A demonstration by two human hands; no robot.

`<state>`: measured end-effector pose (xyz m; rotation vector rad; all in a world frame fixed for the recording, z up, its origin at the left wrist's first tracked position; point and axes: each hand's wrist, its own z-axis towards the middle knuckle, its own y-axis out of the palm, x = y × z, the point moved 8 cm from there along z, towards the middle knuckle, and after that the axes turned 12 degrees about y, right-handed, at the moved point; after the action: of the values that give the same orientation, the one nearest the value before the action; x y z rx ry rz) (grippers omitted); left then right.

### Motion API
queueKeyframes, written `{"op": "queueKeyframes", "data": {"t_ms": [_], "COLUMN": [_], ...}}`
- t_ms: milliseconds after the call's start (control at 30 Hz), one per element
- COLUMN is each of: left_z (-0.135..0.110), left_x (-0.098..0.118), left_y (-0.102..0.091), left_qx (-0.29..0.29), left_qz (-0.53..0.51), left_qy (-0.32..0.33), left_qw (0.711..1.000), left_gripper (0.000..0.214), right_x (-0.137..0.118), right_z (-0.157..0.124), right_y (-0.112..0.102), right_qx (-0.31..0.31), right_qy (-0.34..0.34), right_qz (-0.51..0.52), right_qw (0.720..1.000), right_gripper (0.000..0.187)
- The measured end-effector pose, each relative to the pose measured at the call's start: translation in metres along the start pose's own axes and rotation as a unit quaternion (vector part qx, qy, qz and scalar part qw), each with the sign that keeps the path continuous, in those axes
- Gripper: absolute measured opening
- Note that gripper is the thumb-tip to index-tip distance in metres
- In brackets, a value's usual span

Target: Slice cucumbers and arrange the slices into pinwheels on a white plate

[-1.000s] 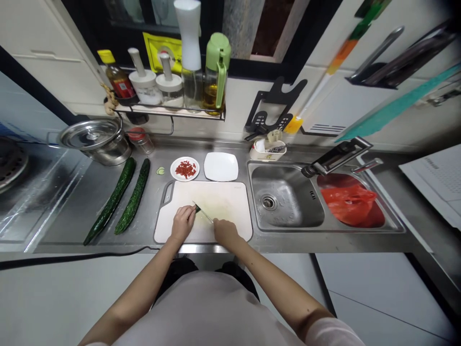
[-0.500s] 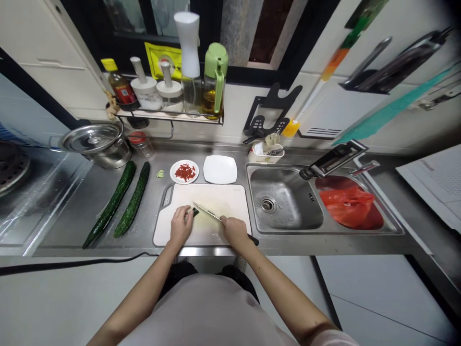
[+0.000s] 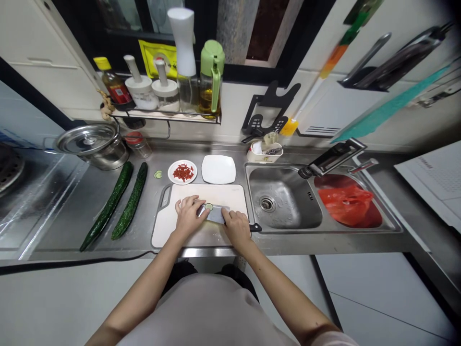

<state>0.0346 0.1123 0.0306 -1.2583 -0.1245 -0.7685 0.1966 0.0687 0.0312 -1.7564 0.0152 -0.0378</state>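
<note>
Far L: burner [image 3: 10, 168] cut off by frame edge. Steel pot [image 3: 104, 156], lid on, contents hidden. Red-lidded jar [image 3: 142, 146] next to it, fill hard to make out. Above, wire rack [image 3: 190, 118] w/ bottles; labels too small to read. Two cukes [image 3: 108, 206] lie whole on counter [image 3: 65, 202], side by side, apart from each other. Black cord [image 3: 90, 263] along front edge, L end out of frame. Few pale-green scraps [image 3: 157, 174] nr small plate [image 3: 170, 177] of red bits; white plate [image 3: 219, 169] just R of it. Both sit behind board [image 3: 163, 235], clear of blade.

L hand [image 3: 188, 216]: fingers spread, half bent, over L end of knife [image 3: 219, 215]; covers blade tip. Can't tell if it grips anything; underside hidden. Cuke slice [image 3: 209, 207] appears to lie on blade flat, by L fingertips, over mid-board. R hand [image 3: 236, 231]: closed round knife handle, hiding most of it; black butt pokes out R, past board toward sink [image 3: 288, 204].

Caddy [image 3: 264, 156] behind sink, items jumbled, unclear. Tap [image 3: 331, 158] hangs across, partly blocks view of 2nd basin; red bag [image 3: 347, 204] there, contents hidden. Far R: white box [image 3: 432, 178] cut off.
</note>
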Motion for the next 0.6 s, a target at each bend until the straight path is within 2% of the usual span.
{"op": "queueKeyframes", "data": {"t_ms": [167,267,367,467,600], "left_z": [0.015,0.02,0.015,0.002,-0.007], "left_x": [-0.001,-0.011,-0.04,-0.08,-0.12], "left_y": [0.016,0.022,0.022,0.019,0.006], "left_qx": [-0.055,-0.052,-0.007,0.045,0.072], "left_qz": [-0.046,-0.088,-0.128,-0.143,-0.065], "left_qy": [-0.02,-0.049,-0.157,-0.283,-0.358], "left_qw": [0.997,0.994,0.979,0.947,0.929], "left_gripper": [0.02,0.014,0.016,0.023,0.02], "right_x": [0.001,0.004,0.011,0.022,0.033], "right_z": [0.002,0.004,0.008,0.01,0.013], "right_y": [-0.001,0.001,0.004,0.008,0.01], "right_qx": [0.007,0.007,0.006,0.005,0.0], "right_qy": [-0.01,-0.009,-0.003,0.014,0.036], "right_qz": [-0.003,-0.009,-0.014,-0.017,-0.026], "right_qw": [1.0,1.0,1.0,1.0,0.999], "right_gripper": [0.039,0.039,0.039,0.04,0.041]}}
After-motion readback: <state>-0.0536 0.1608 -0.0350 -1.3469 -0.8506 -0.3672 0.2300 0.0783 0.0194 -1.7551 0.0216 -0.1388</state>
